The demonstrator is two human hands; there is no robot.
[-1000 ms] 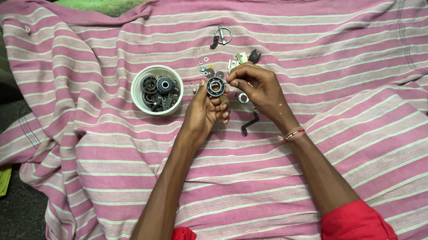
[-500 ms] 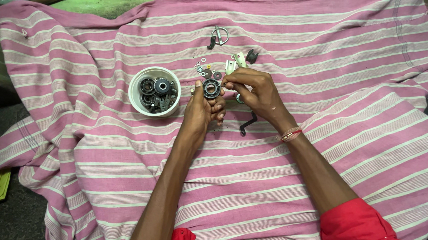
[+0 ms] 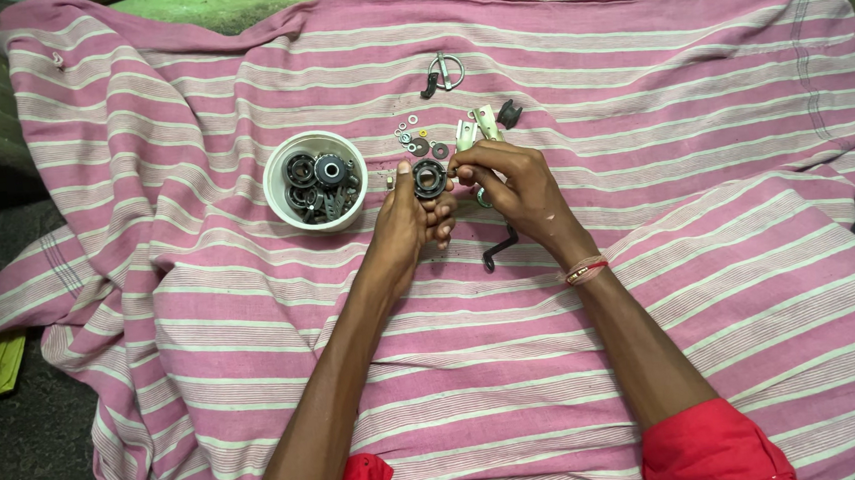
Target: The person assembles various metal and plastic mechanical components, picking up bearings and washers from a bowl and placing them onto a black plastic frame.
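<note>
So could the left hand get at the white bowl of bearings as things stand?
Probably yes. The white bowl sits just beside the left hand with only bare striped cloth between, but that hand already holds a round bearing, so its grip is taken.

You've got red sleeves pushed up past both elbows, forearms bare. Your right hand (image 3: 519, 188) has a thin band w/ pale & reddish beads at the wrist; left hand (image 3: 407, 226) wears nothing

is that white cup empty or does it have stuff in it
Not empty: the white cup holds several dark round metal parts.
</note>
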